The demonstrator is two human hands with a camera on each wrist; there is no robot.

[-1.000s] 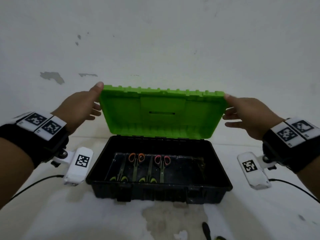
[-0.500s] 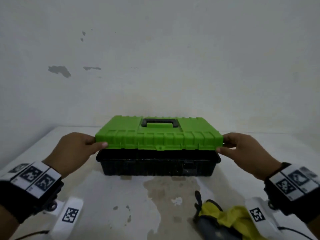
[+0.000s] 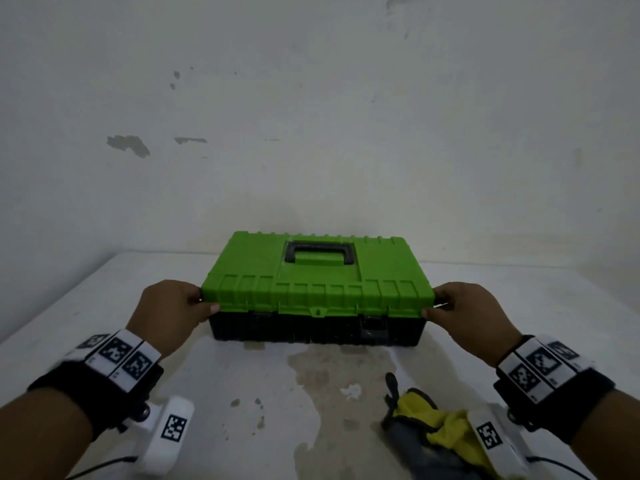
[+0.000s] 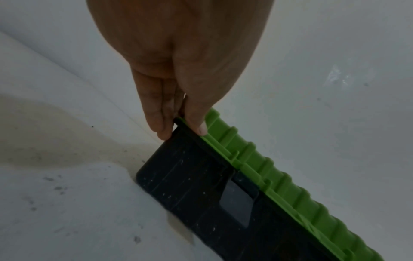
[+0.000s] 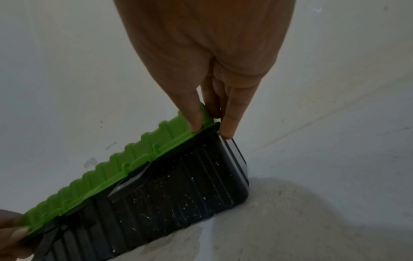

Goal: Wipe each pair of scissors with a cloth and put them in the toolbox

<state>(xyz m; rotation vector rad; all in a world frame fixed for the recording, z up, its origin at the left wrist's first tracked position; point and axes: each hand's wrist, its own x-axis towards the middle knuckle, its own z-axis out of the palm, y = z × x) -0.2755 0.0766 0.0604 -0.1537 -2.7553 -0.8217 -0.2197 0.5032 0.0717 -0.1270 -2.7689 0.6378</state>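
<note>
Right hand at end of toolbox, thumb on green lid edge, fingers at corner of black base. Lid down. Left hand's thumb at far end. Stained table beneath.

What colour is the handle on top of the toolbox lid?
Black. The plastic carry handle lies flat in the bright green toolbox lid; the head view shows it best.

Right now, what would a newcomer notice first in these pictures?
The bright green lid of the toolbox, lowered onto its black base against the wall. The left hand and right hand pinch its two front corners. A yellow cloth lies crumpled near the right wrist.
</note>
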